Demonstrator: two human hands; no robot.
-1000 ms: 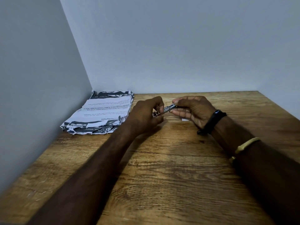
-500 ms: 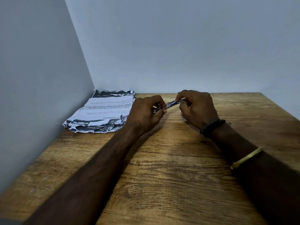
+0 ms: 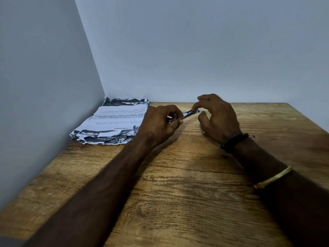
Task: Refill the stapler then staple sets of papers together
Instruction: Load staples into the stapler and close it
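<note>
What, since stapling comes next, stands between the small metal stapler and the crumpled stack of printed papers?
Nothing visible. The left hand gripping the small metal stapler sits right beside the crumpled stack of printed papers on the wooden table, with no other object between.
</note>
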